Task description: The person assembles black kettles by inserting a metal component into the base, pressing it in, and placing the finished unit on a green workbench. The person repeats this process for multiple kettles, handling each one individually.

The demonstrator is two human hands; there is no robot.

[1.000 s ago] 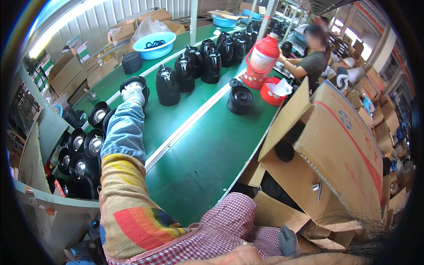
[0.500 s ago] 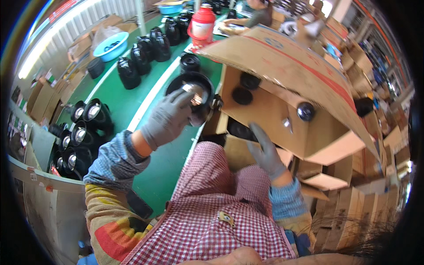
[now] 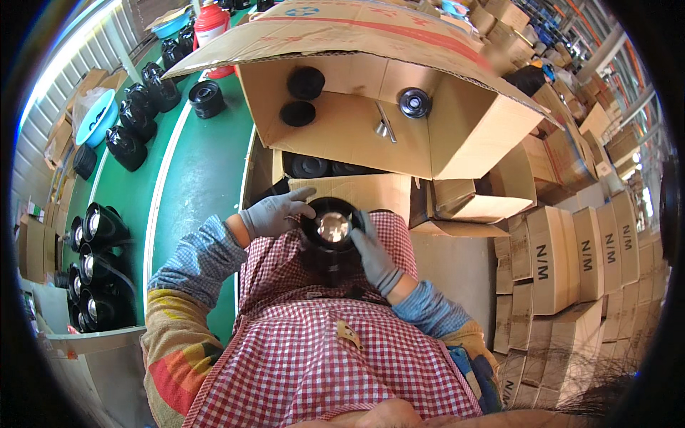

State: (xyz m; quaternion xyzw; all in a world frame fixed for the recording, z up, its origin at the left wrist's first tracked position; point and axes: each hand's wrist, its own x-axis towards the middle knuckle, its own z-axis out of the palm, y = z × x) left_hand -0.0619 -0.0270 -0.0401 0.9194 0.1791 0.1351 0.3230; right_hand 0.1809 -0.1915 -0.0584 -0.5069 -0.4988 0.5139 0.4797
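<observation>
Both gloved hands hold one black round pot body (image 3: pixel 332 227) close in front of the person's chest, above the red checked apron (image 3: pixel 335 357). Its shiny metal inside faces up toward the camera. The left hand (image 3: pixel 275 214) grips the left rim with the fingers curled over the edge. The right hand (image 3: pixel 372 251) supports the right side, its fingers wrapped along the wall of the pot. So both hands are closed on the same thing, and neither one is free.

Just beyond the hands stands a large open cardboard carton (image 3: pixel 371 128) with its flaps up. Inside it I can see several black round parts; some lie in a lower layer under a cardboard divider (image 3: pixel 357 191), and a few sit higher on the back side. A small metal piece (image 3: pixel 384 128) also lies there.

To the left runs a green conveyor belt (image 3: pixel 200 178). More black pot bodies (image 3: pixel 135 121) stand on it in a row, and another group (image 3: pixel 96 264) waits at the left edge, near the person's elbow.

My judgement: the packing is only partly done. Some pieces are already in the carton, this one is held at the carton's mouth and not yet put in, and many pots on the belt are left.
</observation>
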